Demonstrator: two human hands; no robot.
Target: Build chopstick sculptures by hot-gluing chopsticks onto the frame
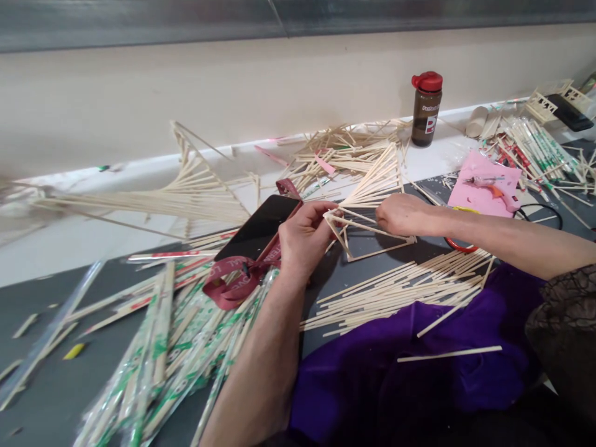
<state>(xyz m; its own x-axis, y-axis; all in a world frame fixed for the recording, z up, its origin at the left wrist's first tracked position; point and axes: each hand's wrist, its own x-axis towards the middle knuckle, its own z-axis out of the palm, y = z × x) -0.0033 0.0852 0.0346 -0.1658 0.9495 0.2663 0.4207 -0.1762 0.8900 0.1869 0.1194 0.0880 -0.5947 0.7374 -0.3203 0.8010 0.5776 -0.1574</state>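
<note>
My left hand [305, 239] is closed in a pinch on the left corner of a small frame of thin wooden sticks [370, 239] that rests on the dark mat. My right hand [401, 214] is closed on the frame's upper right side, fingers curled over the sticks. A loose row of bare sticks [395, 292] lies just in front of the frame, partly on a purple cloth [410, 372] over my lap.
A black phone [261, 226] with a maroon lanyard [237, 279] lies left of my left hand. Wrapped chopsticks [177, 347] pile at lower left. A fan-shaped stick structure [186, 192], a brown bottle with a red cap [426, 108] and pink paper [487, 183] stand behind.
</note>
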